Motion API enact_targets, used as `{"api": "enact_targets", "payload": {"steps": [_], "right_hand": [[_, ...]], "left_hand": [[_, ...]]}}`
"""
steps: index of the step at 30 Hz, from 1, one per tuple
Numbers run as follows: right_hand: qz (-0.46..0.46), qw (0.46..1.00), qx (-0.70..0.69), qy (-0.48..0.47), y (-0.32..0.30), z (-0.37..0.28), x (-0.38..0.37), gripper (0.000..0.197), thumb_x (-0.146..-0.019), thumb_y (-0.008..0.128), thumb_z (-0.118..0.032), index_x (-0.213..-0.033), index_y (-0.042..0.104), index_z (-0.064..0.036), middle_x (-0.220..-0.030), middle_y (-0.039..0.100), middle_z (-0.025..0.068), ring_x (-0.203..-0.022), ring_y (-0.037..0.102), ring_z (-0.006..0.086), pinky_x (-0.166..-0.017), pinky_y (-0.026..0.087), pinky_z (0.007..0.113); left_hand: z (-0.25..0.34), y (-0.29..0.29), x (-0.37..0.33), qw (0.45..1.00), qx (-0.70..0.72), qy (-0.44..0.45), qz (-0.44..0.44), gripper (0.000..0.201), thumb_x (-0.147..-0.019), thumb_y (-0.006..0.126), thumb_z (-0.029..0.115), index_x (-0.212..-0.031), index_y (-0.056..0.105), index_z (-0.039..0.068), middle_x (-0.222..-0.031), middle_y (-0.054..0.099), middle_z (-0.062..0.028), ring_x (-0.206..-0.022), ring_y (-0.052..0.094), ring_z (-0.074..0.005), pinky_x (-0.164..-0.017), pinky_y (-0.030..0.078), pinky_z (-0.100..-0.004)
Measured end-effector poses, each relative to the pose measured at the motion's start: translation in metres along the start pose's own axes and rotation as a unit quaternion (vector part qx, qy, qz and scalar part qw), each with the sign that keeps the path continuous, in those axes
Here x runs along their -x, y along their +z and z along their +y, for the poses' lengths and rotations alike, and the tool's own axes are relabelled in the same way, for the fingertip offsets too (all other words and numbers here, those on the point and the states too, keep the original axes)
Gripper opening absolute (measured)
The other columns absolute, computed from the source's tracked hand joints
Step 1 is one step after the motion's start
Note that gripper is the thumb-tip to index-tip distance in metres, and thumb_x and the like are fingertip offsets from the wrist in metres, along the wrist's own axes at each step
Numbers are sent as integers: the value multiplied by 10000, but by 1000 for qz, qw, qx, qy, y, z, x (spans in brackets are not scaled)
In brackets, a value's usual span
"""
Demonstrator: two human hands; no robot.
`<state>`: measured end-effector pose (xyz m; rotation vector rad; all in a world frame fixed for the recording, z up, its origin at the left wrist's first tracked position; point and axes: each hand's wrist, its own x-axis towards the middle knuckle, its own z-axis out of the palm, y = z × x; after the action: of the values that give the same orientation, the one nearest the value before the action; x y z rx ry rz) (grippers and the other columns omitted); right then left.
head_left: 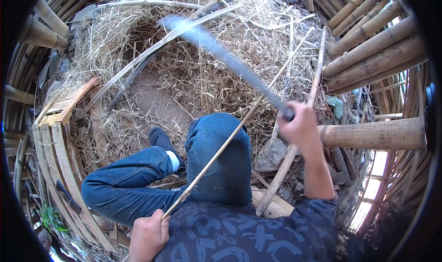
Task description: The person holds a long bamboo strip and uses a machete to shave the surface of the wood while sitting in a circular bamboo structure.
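Note:
My right hand (pixel 300 127) is closed round the dark handle of a long-bladed knife that looks like a machete (pixel 230 63). Its blade is smeared by motion and points up to the far left. At the lower edge my left hand (pixel 149 234) grips the near end of a thin, pale stick, seemingly a bamboo strip (pixel 232 134). The strip slants across my raised knee toward the far right, and the blade crosses it in the picture; whether they touch I cannot tell. My legs in blue jeans (pixel 218 160) are bent beneath it.
Dry straw and shavings (pixel 221 82) cover the ground. A wooden crate (pixel 64 170) stands at left, bamboo poles (pixel 377 61) at right. A thick bamboo end (pixel 373 134) juts in beside my right forearm. Near my knee lie a stone (pixel 271 155) and a long pole (pixel 281 174).

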<state>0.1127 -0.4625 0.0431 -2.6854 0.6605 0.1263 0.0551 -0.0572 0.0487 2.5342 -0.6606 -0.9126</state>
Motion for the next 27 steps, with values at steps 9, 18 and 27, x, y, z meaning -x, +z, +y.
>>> {"api": "enact_targets", "payload": {"steps": [9,18,27], "right_hand": [[-14,985,79,-153,18,-20,15,225,-633,716,-246,-747,647,-65,-668,641,157,-671,655,344,-657,528,444],[45,990,135,-10,-2,7,-34,194,-753,659,-244,-775,654,-51,-741,651,184,-763,667,345,-725,537,448],[98,967,193,134,-44,54,-118,334,-746,629,-280,-928,697,-8,-980,675,241,-947,658,373,-884,509,426]], "left_hand": [[15,-1,4,997,65,-36,8,162,-916,527,175,-875,564,22,-647,574,-209,-614,579,-430,-522,438,-483],[17,-2,13,987,145,-27,56,149,-942,531,173,-881,557,40,-624,540,-219,-584,561,-429,-518,420,-504],[-6,13,26,995,30,2,94,148,-918,557,170,-893,573,25,-666,582,-154,-573,568,-337,-516,428,-421]]}}
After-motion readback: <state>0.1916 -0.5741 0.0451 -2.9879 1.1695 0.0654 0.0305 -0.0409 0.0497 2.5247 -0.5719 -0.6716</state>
